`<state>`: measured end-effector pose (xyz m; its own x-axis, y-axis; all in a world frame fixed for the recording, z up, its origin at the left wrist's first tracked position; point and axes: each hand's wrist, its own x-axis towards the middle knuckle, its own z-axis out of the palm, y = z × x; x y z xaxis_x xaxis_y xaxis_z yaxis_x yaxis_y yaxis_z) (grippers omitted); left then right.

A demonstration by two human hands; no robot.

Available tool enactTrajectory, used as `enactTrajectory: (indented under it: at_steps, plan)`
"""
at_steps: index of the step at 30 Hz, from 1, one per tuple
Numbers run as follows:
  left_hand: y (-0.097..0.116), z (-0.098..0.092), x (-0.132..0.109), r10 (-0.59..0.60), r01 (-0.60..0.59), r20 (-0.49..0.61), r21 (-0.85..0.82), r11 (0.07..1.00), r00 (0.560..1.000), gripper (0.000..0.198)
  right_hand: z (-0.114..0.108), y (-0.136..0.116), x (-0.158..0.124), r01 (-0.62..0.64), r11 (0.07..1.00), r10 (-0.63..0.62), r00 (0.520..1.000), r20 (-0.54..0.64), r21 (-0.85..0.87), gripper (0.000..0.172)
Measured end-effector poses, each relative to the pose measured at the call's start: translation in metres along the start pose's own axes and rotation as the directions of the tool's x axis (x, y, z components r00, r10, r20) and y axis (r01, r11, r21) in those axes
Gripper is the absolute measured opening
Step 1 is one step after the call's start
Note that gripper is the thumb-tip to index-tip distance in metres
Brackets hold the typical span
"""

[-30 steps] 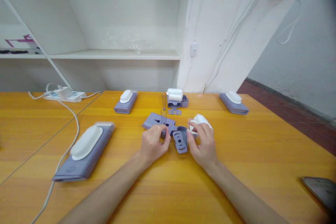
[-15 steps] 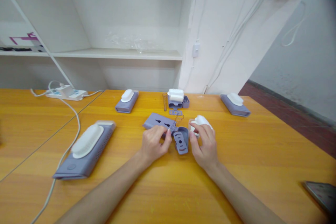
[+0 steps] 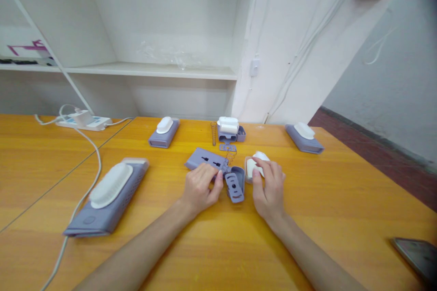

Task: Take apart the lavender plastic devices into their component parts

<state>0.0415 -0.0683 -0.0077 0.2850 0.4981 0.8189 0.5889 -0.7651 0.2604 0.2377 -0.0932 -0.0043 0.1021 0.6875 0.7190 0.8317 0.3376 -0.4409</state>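
Observation:
My left hand (image 3: 203, 186) is closed in a pinch beside the near edge of a purple-grey housing (image 3: 203, 157) with two dark slots. What its fingertips hold, if anything, is too small to make out. My right hand (image 3: 270, 186) has thumb and index finger around a white plastic part (image 3: 250, 169) with a clear-looking rim. Another white rounded piece (image 3: 262, 156) lies just behind those fingers. Between the hands, a purple slotted plate (image 3: 234, 187) leans on a purple cup-shaped part (image 3: 240, 175). A thin coiled spring (image 3: 231, 155) lies behind them.
Further back are a second spring (image 3: 213, 133) and a purple-and-white assembly (image 3: 228, 127). Purple devices with white tops stand at left (image 3: 109, 195), back left (image 3: 164, 132) and back right (image 3: 304, 137). A power strip (image 3: 85, 122) trails a cable; a phone (image 3: 414, 254) lies at right.
My right hand has shifted slightly right and its fingers have moved over the white part, showing more of it. My left hand keeps its pinch. The view has shifted a little.

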Motion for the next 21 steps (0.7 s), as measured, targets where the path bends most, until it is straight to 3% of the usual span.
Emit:
enactTrajectory:
  at_steps: [6,13,18,21]
  plan:
    - [0.0,-0.001,0.001,0.008,-0.008,-0.04,0.004,1.0,0.999,0.006,0.005,0.006,0.001,-0.043,0.999,0.043,0.999,-0.002,-0.032,0.037]
    - [0.003,-0.004,0.004,-0.031,0.031,-0.08,-0.005,1.0,0.996,0.018,0.007,0.007,0.001,0.007,1.0,-0.006,0.998,0.058,-0.011,0.045]
    - [0.003,-0.006,0.008,-0.1,0.099,0.055,0.015,0.995,0.993,0.02,0.004,0.004,0.0,0.078,0.997,-0.078,0.988,0.131,0.005,0.048]
    - [0.003,-0.006,0.011,-0.113,0.112,0.193,0.018,0.994,0.975,0.019,-0.002,-0.004,0.0,0.22,0.975,-0.216,0.943,0.255,0.01,0.051]
